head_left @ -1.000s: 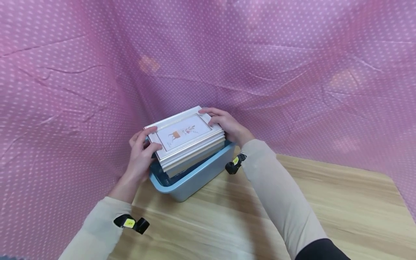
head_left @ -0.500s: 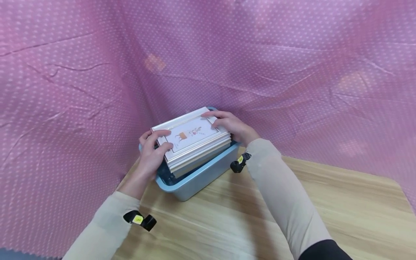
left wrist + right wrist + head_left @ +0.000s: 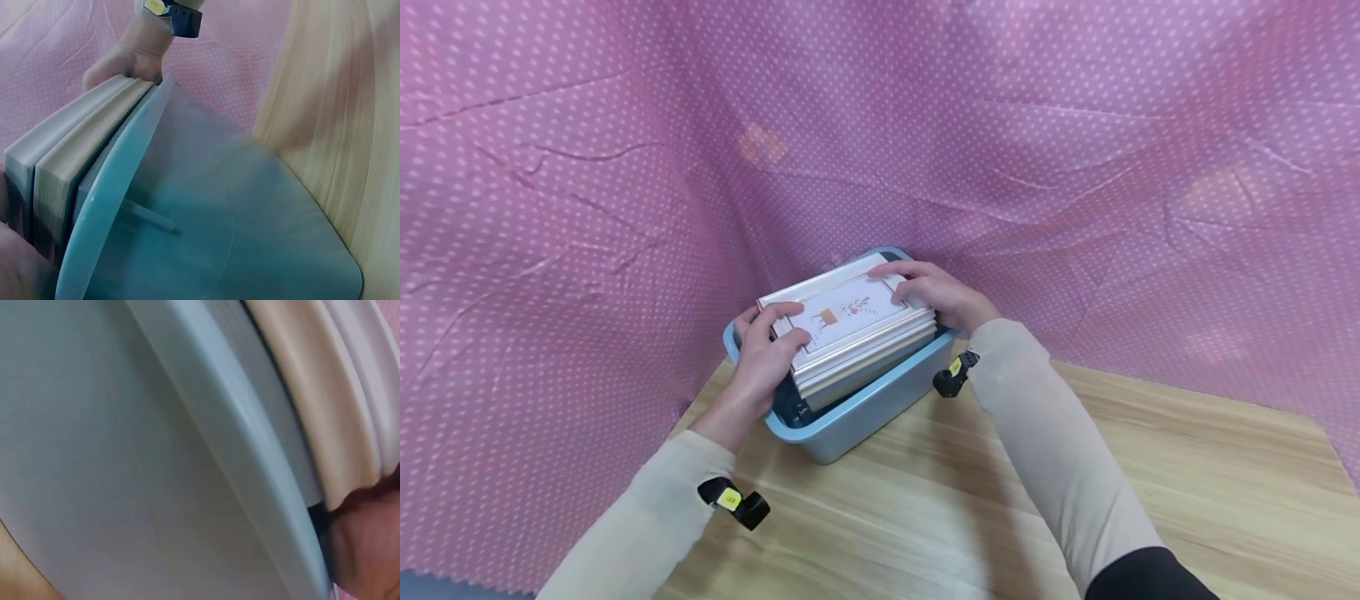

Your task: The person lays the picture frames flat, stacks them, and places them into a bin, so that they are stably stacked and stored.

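A stack of picture frames (image 3: 848,312) sits partly inside a light blue plastic bin (image 3: 880,408) in the head view. The top frame has a white border and a picture of a brown deer with a floral sprig. My left hand (image 3: 765,357) grips the stack's left end, thumb and fingertips over the top frame's face. At the opposite end my right hand (image 3: 936,292) holds it the same way. From the left wrist, white and tan frame edges (image 3: 87,137) rise beside the bin's rim (image 3: 115,187). How far down the stack reaches is hidden.
The bin stands on a wood-grain table (image 3: 925,500) near its back left corner. A pink polka-dot cloth (image 3: 1000,150) hangs close behind and to the left. The right side of the table (image 3: 1210,467) extends past my right sleeve.
Both hands have lowered the stack of picture frames a little into the bin, and more of the bin's far and left rim shows. The view has also shifted slightly.
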`<state>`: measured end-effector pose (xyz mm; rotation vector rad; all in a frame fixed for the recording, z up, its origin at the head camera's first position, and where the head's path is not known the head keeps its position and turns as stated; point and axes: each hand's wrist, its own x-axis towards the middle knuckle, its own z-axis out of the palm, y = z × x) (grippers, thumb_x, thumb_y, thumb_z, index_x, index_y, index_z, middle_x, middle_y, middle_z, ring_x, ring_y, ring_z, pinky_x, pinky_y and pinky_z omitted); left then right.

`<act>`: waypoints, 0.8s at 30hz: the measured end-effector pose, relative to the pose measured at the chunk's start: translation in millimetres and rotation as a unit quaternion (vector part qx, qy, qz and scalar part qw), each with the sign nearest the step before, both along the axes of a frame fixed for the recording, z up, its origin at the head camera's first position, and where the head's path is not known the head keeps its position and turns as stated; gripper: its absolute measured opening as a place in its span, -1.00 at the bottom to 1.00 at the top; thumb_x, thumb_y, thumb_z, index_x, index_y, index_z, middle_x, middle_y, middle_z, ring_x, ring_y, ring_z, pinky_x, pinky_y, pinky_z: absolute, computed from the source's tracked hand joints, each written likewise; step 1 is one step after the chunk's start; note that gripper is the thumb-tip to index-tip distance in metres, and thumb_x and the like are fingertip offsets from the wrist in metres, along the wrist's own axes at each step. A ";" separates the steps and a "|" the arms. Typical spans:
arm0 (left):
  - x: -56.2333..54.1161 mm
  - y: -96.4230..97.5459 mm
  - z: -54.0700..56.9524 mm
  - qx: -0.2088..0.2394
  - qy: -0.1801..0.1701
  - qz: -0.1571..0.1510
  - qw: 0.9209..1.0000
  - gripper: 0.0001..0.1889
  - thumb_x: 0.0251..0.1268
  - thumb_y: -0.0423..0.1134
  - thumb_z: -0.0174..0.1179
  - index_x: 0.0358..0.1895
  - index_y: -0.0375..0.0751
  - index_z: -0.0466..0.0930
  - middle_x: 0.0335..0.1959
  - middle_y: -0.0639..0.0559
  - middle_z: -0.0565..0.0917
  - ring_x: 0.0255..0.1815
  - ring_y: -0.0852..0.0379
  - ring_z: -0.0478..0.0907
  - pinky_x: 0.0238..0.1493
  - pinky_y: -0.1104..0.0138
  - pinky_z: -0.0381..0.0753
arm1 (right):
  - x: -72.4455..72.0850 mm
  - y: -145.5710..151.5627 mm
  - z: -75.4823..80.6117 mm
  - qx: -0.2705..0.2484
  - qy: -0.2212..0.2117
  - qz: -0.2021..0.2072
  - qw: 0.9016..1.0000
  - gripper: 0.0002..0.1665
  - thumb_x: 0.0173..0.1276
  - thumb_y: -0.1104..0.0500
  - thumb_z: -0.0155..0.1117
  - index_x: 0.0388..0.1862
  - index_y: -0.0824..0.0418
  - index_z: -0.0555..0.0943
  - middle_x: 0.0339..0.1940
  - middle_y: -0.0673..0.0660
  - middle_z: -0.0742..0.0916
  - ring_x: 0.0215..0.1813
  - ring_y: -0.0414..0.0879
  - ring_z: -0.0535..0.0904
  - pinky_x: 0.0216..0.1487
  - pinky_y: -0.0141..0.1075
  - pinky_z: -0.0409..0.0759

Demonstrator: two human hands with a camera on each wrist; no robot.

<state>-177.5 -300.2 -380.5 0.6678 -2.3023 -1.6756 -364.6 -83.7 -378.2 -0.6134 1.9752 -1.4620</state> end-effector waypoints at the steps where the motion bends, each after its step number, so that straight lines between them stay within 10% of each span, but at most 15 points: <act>1: -0.8 0.6 -0.9 0.003 -0.001 0.002 1.000 -0.39 0.34 -0.34 0.22 0.49 -0.12 0.50 0.74 -0.08 -0.27 0.72 -0.25 -0.04 0.81 0.00 0.00 | -0.3 -1.0 -1.7 0.005 0.002 0.004 1.000 -0.29 0.32 0.25 0.32 0.44 -0.20 0.67 0.71 0.00 0.38 0.52 0.13 0.35 0.50 0.04 0.35; 24: -10.6 6.9 -10.0 0.000 -0.032 0.013 0.999 -0.26 0.27 -0.40 0.17 0.60 -0.11 0.45 0.75 -0.15 -0.29 0.70 -0.29 -0.10 0.77 -0.13 -0.05 | 0.5 -9.9 -13.9 0.029 0.026 0.010 0.999 -0.28 0.36 0.31 0.28 0.48 -0.13 0.65 0.66 0.08 0.44 0.51 0.10 0.37 0.51 0.03 0.36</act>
